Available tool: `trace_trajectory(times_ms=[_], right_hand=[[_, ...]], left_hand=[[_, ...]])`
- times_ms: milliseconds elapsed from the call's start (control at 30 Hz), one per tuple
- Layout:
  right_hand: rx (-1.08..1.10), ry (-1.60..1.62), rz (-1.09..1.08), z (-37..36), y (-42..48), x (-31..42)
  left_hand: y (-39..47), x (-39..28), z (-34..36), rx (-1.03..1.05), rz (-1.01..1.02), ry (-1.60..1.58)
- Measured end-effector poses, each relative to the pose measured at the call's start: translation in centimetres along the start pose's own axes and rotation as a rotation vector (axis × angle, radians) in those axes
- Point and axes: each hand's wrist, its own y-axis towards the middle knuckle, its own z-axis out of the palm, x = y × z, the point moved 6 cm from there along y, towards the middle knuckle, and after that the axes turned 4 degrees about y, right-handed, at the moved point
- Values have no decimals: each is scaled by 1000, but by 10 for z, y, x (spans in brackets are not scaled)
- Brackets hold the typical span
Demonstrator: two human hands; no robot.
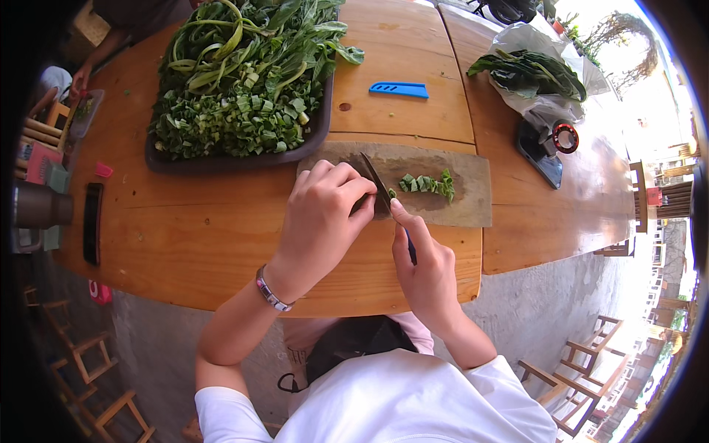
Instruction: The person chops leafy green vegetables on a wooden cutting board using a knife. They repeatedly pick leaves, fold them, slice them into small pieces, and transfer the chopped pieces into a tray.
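Note:
My right hand (426,260) grips the blue handle of a small kitchen knife (378,174), index finger along the back of the blade. The blade points away from me over a worn wooden cutting board (471,205). Just left of it, my left hand (327,205) has its fingers curled and its thumb close to the fingertips. Whatever may be between those fingers is hidden. A small green piece (392,192) lies against the blade's right side. Farther right on the board is a short row of chopped leafy greens (426,184).
A dark tray (238,163) of chopped and whole greens stands behind the board. Beyond the board lies a blue knife sheath (399,89). To the right are bagged leaves (532,75) and a phone (540,155). Another phone (93,224) and a tumbler (41,205) stand left, near another person's hand (80,80).

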Motion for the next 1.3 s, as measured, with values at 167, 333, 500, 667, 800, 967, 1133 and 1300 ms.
trace_trajectory(times_ms=[167,333,500,667,800,967,1133,1300], right_hand=[[-47,16,9,2,-7,-4],[-48,29,-14,1,4,-7],[-27,35,100,-11,2,-13],[-19,83,-1,-5,-4,-1],[17,-40,-28,11,2,4],[2,-36,-26,12,0,4],[-8,-19,-13,7,2,1],[-84,50,25,-6,0,-13]], left_hand=[[1,0,2,-5,-12,-14],[1,-4,-5,41,11,38],[0,-1,-5,47,-4,31],[0,2,-4,90,-36,-5],[0,-1,-4,68,-36,23],[-2,1,-5,77,-30,31],[-1,-1,-9,85,-3,43],[-2,1,-5,42,-44,18]])
